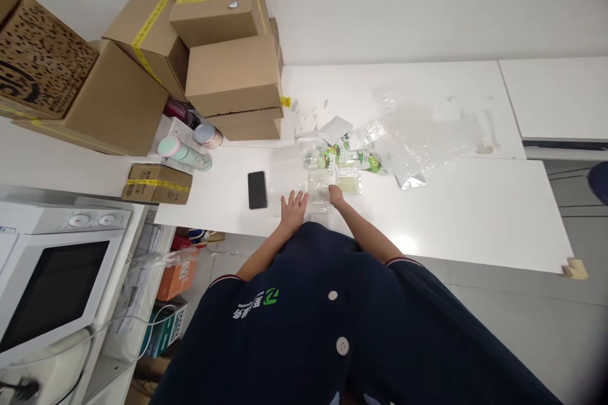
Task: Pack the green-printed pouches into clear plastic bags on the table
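Note:
My left hand (293, 210) lies with its fingers spread on a clear plastic sheet or bag (285, 171) at the front of the white table. Close to its right, my right hand (335, 195) has its fingers curled together at the edge of a clear packet with pale contents (318, 181). What those fingers hold is too small to make out. Beside this hand lies a pale green packet with a white label (349, 177). Behind them are green printed pouches (334, 153), partly under clear plastic. A black phone (257, 190) rests left of my left hand.
Cardboard boxes (235, 73) are stacked at the back left, with a mint-green bottle (184, 153) and a jar (208, 135) before them. Crumpled clear plastic (422, 136) spreads over the table's right part. A microwave (61, 272) stands at the lower left.

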Demonstrator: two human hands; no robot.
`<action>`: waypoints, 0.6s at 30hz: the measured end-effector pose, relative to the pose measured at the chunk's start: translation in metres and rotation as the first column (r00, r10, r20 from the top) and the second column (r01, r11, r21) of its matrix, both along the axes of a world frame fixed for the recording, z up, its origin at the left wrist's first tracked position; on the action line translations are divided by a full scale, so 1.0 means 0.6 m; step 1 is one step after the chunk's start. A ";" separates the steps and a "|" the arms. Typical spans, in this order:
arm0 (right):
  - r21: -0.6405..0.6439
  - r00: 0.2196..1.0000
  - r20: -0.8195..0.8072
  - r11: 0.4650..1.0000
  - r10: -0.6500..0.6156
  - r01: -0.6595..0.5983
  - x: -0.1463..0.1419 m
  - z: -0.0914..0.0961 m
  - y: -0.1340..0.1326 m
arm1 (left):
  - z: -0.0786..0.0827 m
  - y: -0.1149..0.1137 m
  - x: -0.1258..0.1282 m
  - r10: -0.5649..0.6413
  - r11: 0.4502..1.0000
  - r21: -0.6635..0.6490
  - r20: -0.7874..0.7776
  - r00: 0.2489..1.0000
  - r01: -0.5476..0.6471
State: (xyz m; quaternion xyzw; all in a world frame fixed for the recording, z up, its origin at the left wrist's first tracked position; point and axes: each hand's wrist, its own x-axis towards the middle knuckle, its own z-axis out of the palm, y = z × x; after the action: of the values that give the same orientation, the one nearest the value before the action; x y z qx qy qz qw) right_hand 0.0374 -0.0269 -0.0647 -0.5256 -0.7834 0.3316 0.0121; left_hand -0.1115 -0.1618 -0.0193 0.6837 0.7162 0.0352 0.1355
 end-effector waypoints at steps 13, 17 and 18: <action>0.142 0.916 -0.397 0.983 -0.048 0.113 0.113 0.131 0.051 | -0.111 -0.078 -0.025 -0.087 0.992 -0.093 0.011 0.996 0.087; -0.008 0.849 -0.450 0.950 0.276 -0.313 0.006 0.100 0.025 | -0.131 -0.127 -0.050 0.033 0.999 -0.002 -0.009 0.999 -0.033; -0.044 0.837 -0.439 0.922 0.327 -0.384 -0.022 0.086 0.018 | -0.135 -0.134 -0.054 0.027 1.000 0.007 -0.003 1.000 -0.027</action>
State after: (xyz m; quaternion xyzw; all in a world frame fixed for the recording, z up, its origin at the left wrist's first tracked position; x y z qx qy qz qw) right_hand 0.0244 -0.0163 -0.0131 -0.2856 -0.8225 0.4844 0.0855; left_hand -0.1440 -0.2424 -0.1003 0.6746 0.7254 0.0384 0.1315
